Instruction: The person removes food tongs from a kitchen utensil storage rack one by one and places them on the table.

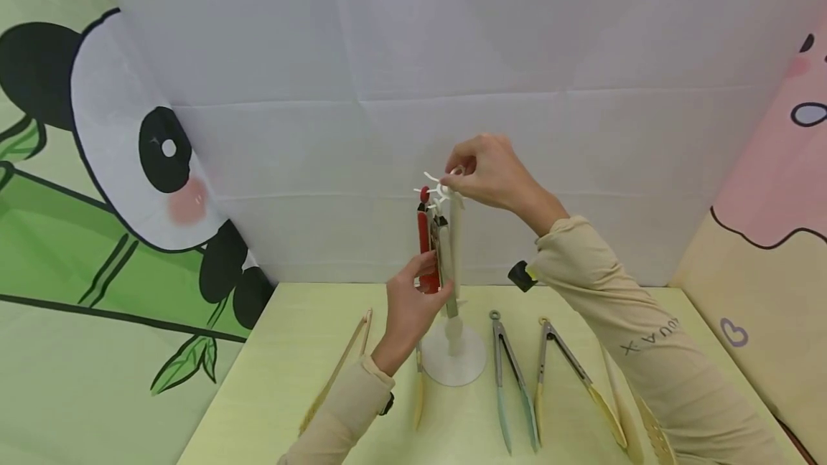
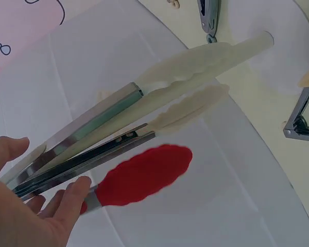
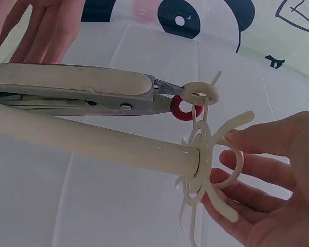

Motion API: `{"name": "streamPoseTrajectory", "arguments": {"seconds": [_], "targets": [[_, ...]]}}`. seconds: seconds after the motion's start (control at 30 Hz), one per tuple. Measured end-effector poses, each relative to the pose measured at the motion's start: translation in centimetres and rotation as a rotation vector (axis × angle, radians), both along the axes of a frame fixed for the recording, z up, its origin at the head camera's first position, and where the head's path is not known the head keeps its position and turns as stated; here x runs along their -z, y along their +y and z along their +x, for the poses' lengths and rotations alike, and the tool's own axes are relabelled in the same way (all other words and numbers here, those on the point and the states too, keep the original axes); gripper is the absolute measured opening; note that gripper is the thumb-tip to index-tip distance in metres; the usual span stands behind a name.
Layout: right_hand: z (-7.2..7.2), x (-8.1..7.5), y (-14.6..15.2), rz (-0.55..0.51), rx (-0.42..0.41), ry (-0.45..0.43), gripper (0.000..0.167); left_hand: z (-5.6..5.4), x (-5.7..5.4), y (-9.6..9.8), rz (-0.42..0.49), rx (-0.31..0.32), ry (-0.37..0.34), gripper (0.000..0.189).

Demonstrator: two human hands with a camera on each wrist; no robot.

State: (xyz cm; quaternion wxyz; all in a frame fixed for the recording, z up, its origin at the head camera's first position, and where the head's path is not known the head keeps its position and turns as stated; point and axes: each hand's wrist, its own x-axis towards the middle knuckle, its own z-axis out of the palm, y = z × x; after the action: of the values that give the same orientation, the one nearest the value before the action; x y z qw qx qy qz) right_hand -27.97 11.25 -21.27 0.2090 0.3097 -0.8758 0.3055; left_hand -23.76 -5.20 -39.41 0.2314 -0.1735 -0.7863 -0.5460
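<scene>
A white utensil stand rises from a round base, with hooks radiating from its top. Red-tipped tongs and pale-tipped tongs hang beside its pole, their end rings on one hook. My left hand holds the hanging tongs low down, thumb on one side and fingers on the other. At the top of the stand, my right hand pinches the ring above the hooks between thumb and fingers.
Teal-tipped tongs and yellow-tipped tongs lie spread on the table right of the base. To the left are pale tongs and a narrow yellow-ended utensil. A perforated yellow utensil lies near my right sleeve. A white cloth wall stands behind.
</scene>
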Motion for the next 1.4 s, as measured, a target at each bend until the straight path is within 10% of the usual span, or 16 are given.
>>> {"name": "streamPoseTrajectory", "arguments": {"seconds": [0.27,0.77,1.4], "targets": [[0.3,0.0,-0.3,-0.007,-0.01,-0.035,0.013,0.0,0.8,0.1,-0.066,-0.026,-0.09,0.047],[0.6,0.1,-0.5,-0.031,0.003,-0.031,0.012,0.9,1.6,-1.2,-0.02,0.02,-0.024,0.05],[0.9,0.3,-0.8,-0.007,0.054,-0.033,0.014,2.7,-0.6,-2.8,0.03,0.059,-0.091,0.054]]}}
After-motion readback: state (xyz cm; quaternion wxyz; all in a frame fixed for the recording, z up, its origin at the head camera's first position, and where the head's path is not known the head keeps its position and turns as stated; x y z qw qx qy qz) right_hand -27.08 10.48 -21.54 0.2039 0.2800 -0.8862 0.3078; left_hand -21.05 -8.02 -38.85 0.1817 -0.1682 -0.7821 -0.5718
